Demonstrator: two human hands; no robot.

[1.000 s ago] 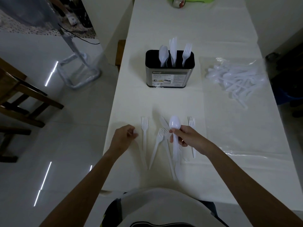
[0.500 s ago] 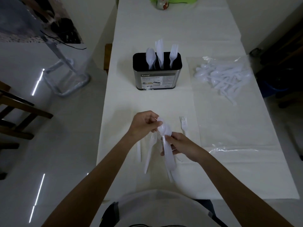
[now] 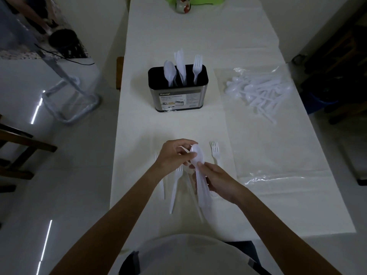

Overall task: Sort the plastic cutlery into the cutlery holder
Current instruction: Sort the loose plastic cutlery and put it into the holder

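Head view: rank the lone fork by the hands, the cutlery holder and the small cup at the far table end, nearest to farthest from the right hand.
1. Lone fork, just beyond the right hand, which grips the spoon.
2. Cutlery holder, mid-table, ahead and left.
3. Small cup, far end of the table.

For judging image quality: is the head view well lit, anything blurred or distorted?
Head view: dim overall; the held spoon is slightly smeared and blends into the white table; glare streaks on floor and plastic sheet; wide-angle view tapers the table.
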